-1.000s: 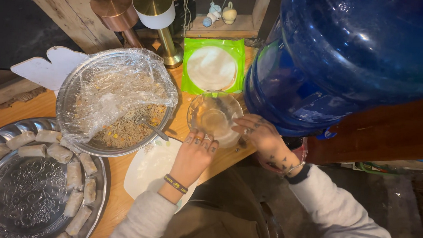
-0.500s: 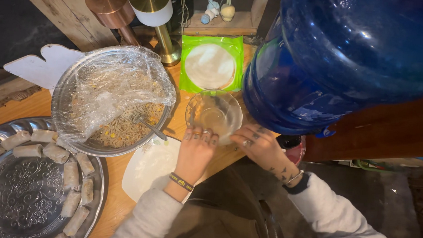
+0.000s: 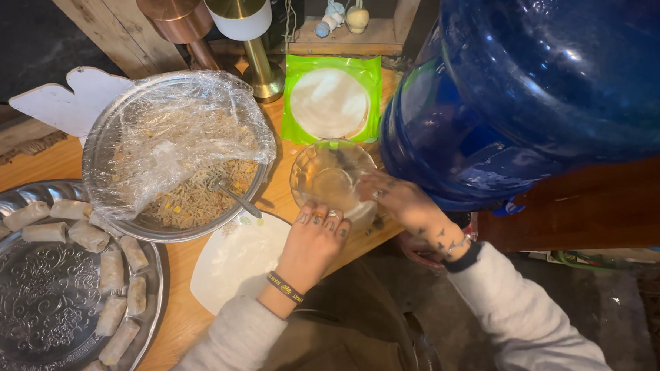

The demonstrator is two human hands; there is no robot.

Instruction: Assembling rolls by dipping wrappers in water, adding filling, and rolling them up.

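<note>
- two hands meet at a clear glass bowl (image 3: 334,180) that sits on the wooden surface (image 3: 185,276), just below a green packet of round wrappers (image 3: 331,100) at its 12 o'clock.
- left hand (image 3: 314,240) lies at the bowl's 6 o'clock, its fingers (image 3: 321,218) spread flat and loose, tips touching the near rim without closing on it.
- right hand (image 3: 403,203) comes in from the bowl's 3 o'clock; its fingers (image 3: 370,191) curl over the rim and pinch a pale, wet round sheet (image 3: 344,193) inside the bowl.
- white plate (image 3: 234,259) lies at the bowl's 7 o'clock, just beside the left wrist.
- large metal bowl of noodle filling (image 3: 189,194), half covered in cling film, stands at the glass bowl's 9 o'clock, with a spoon (image 3: 229,192) resting in it.
- silver tray (image 3: 20,305) at 8 o'clock, well apart, carries a ring of finished rolls (image 3: 111,269).
- big blue water bottle (image 3: 542,91) looms at 2 o'clock, close to the right hand.
</note>
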